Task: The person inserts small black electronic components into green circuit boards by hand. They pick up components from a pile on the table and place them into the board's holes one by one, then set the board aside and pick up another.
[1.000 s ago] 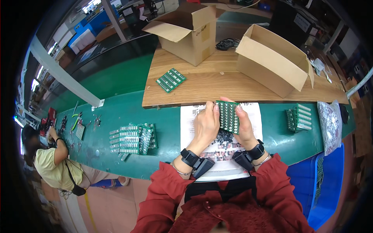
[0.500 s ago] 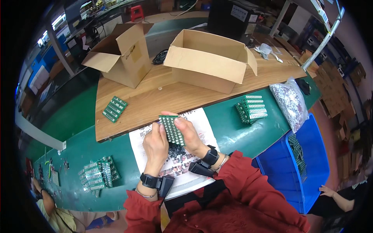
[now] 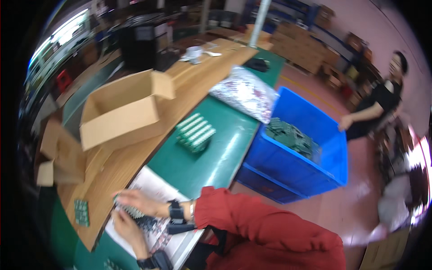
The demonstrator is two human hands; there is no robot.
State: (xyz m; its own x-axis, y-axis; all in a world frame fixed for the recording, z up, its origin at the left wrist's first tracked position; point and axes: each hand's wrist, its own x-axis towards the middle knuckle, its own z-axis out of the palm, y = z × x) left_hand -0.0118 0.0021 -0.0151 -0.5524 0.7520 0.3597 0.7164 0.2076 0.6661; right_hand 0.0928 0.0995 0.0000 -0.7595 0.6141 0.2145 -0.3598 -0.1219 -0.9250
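A green circuit board [image 3: 131, 211] with rows of pale parts is held between my hands, mostly covered by them and a little blurred. My right hand [image 3: 141, 202] grips its far side, and my left hand [image 3: 127, 229] closes on its near side. Under them lies a printed paper sheet [image 3: 155, 180] with small dark parts [image 3: 146, 222] scattered on it. On the wooden board to the left rests a single circuit board [image 3: 82, 212]. A stack of circuit boards [image 3: 195, 132] stands on the green table beyond the paper.
Two cardboard boxes, one upright and open [image 3: 121, 119] and one at the left [image 3: 63, 153], stand on the wood. A silvery bag [image 3: 245, 92] lies beside a blue bin [image 3: 292, 180] holding green boards [image 3: 290, 137]. Another person [image 3: 382, 99] touches the bin's far edge.
My view has swung to the right, bringing the blue bin and the other person fully into sight. Both hands still hold the circuit board over the paper.
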